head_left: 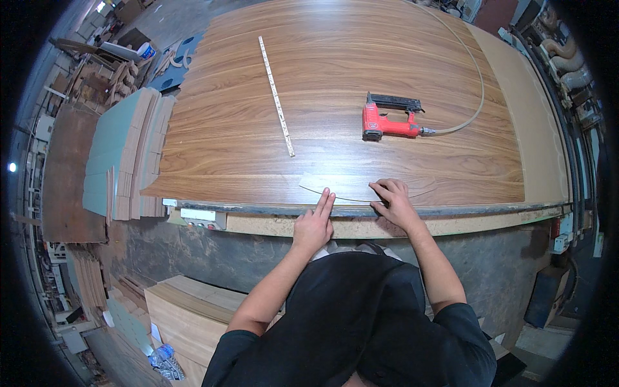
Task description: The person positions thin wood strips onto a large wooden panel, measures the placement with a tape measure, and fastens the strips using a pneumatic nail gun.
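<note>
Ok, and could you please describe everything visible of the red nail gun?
The nail gun has a red body, apparently plastic, and a long black bar along its far side. A metallic fitting joins its right end to a pale hose. It seems to lie on its side on the brown board, beyond the right hand; no hand touches it.

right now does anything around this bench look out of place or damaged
Nothing on the wood-grain panel looks clearly spilled or damaged. Mildly untidy: the white measuring stick lies slanted across the grain, and the green-faced boards at left have uneven, stepped edges.
</note>
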`<state>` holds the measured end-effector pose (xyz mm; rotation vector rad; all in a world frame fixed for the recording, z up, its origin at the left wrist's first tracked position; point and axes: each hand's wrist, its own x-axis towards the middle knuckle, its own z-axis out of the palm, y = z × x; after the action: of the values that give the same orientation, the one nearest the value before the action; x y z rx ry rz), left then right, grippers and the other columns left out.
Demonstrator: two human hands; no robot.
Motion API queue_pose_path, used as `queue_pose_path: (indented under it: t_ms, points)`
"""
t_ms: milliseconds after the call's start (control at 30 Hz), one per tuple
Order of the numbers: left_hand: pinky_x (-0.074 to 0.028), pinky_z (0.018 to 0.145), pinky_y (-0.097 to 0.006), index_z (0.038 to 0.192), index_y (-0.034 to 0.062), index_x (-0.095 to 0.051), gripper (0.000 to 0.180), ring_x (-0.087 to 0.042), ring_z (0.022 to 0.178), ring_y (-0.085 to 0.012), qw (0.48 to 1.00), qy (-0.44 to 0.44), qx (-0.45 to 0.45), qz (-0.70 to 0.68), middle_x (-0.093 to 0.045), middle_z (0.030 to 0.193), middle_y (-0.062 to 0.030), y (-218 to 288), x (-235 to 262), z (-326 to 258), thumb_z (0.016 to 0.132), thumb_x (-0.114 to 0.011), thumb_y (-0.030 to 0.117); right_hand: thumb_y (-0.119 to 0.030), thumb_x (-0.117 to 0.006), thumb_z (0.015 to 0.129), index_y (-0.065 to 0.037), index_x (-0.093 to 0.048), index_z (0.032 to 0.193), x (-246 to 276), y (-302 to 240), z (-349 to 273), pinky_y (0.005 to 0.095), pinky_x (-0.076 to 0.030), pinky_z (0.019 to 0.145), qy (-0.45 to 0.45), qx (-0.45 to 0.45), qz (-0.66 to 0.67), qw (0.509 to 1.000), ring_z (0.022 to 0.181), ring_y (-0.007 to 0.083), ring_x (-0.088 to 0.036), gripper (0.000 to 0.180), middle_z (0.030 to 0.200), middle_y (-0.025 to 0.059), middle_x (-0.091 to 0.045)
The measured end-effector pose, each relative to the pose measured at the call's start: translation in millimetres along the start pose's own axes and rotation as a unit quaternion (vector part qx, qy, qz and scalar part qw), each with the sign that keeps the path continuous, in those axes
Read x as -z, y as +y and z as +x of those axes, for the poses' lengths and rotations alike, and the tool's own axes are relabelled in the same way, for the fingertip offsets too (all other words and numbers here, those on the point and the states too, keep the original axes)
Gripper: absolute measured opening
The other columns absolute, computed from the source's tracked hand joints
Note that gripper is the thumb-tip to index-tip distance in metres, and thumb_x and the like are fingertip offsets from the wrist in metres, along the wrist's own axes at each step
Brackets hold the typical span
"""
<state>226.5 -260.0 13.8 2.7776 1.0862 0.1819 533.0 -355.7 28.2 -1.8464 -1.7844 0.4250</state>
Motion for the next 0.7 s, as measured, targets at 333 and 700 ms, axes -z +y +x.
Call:
queue_pose_path:
  t_ms: [333, 700]
  points:
    - [-0.066, 0.086, -0.048, 0.172, 0.009, -0.049, 0.073, -0.081, 0.107, -0.0366, 0.971, 0.108, 0.113, -0.179, -0.067, 0.164, -0.0175, -24.9, 2.3, 30.0, 0.102, -0.069, 0.018, -0.024, -0.088, 0.096, -0.012, -0.073, 0.153, 3.5, -5.0, -0.8, 0.0524, -0.042, 0.126, -0.015, -0.011, -0.019, 1.0, 0.142, 0.0368, -0.059, 0.06, 0.147, 0.0111, -0.07]
    - [-0.062, 0.102, -0.061, 0.144, 0.0073, -0.069, 0.062, -0.077, 0.124, -0.0478, 0.933, 0.017, 0.337, -0.123, -0.077, 0.137, -0.0231, -107.5, 25.1, 170.7, 0.1, -0.083, 0.049, -0.023, -0.083, 0.098, -0.01, -0.072, 0.153, 19.3, -9.3, 8.0, 0.0494, -0.05, 0.124, -0.052, 0.001, -0.051, 0.997, 0.141, 0.0369, -0.061, 0.058, 0.148, 0.0134, -0.072]
